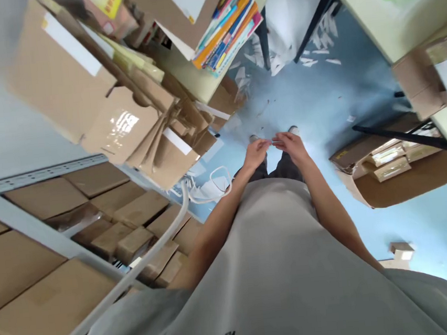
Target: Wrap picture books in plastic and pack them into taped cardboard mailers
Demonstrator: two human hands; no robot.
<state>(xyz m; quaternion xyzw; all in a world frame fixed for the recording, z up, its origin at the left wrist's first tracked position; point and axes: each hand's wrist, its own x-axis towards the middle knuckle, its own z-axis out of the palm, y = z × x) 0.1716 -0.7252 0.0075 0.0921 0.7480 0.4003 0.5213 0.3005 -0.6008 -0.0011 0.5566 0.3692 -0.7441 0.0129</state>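
Low in front of my body, my left hand (259,151) and my right hand (289,145) are held close together, fingertips almost meeting. Thumb and fingers of each hand are drawn together in a pinch. Anything between them is too small or hidden to make out. Below the hands are my dark trousers (282,167) and shoes, on the blue floor (307,91).
Flattened cartons (124,124) and a stack of books (230,30) lie at upper left. Shelves of cardboard boxes (129,213) fill the left side. An open carton (407,186) sits on the floor at right, under a table (380,31). Paper scraps (242,76) litter the floor.
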